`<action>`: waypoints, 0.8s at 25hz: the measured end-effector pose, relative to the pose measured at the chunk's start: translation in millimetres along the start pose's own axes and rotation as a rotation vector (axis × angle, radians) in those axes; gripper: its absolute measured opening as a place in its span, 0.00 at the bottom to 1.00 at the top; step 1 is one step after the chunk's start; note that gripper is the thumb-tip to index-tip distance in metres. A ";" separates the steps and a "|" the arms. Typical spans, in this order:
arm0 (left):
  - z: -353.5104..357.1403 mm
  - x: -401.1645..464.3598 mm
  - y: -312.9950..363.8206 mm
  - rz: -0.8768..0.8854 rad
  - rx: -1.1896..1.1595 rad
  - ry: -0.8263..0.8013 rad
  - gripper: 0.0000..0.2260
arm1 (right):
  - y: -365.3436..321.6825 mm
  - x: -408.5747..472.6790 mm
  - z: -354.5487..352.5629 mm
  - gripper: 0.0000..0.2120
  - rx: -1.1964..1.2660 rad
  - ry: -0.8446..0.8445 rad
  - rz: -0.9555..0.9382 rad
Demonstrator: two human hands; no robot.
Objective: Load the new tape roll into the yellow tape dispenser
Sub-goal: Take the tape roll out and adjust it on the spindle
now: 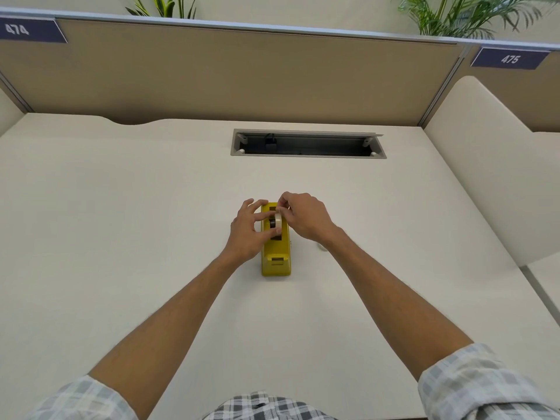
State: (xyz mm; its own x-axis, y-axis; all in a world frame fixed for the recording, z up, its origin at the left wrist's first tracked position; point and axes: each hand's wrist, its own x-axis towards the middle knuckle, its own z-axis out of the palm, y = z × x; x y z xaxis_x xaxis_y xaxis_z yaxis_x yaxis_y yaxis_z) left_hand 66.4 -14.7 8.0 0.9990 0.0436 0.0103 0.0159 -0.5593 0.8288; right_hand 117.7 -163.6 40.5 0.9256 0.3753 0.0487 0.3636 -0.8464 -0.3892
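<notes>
The yellow tape dispenser stands on the white desk, its cutter end toward me. A whitish tape roll on a dark core sits upright in the dispenser's slot. My left hand is at the dispenser's left side, fingers touching the roll's core and the yellow body. From the right, my right hand pinches the top of the roll between thumb and fingertips. The far end of the dispenser is partly hidden by both hands.
A small white object lies on the desk just right of my right wrist, mostly hidden. An open cable tray is set into the desk farther back. A beige partition stands behind, and a white divider at right.
</notes>
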 end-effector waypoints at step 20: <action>0.8 -6.3 5.9 0.045 -0.108 0.019 0.25 | -2.8 -14.2 0.4 0.09 0.118 0.011 0.032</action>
State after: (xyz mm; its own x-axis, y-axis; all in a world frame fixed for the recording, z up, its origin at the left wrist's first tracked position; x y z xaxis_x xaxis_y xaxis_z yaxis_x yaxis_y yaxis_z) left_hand 60.2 -18.9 12.4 0.9976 0.0370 0.0586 -0.0344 -0.4689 0.8826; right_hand 103.4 -166.4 40.6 0.9381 0.3437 0.0442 0.3192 -0.8076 -0.4959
